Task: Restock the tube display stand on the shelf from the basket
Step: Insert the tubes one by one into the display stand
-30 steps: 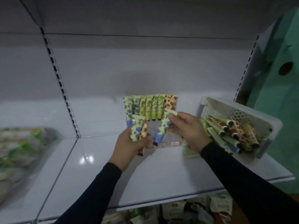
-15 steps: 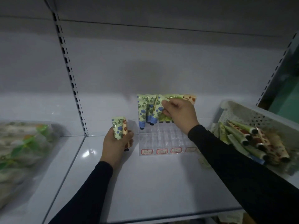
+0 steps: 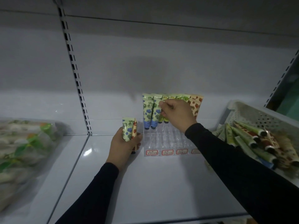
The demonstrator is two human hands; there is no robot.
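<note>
A clear tube display stand (image 3: 166, 139) sits mid-shelf, with printed tubes standing cap-down along its back rows and red labels on its front edge. My right hand (image 3: 176, 113) pinches the top of a blue-flowered tube (image 3: 156, 114) standing in the stand beside another blue-flowered tube (image 3: 147, 113). My left hand (image 3: 124, 143), just left of the stand, grips two upright tubes (image 3: 129, 129), one blue-flowered and one orange-patterned. A white perforated basket (image 3: 262, 117) at the right holds several loose tubes (image 3: 258, 139).
The white shelf (image 3: 153, 183) stretches in front of the stand. Clear-wrapped packs (image 3: 24, 147) lie on the neighbouring shelf bay at the left, beyond a slotted upright (image 3: 76, 78). Another upright runs up the right side behind the basket.
My right hand carried the blue-flowered tube from near my left hand up to the stand's back left and stood it there. My left hand drew left, still holding its two tubes.
</note>
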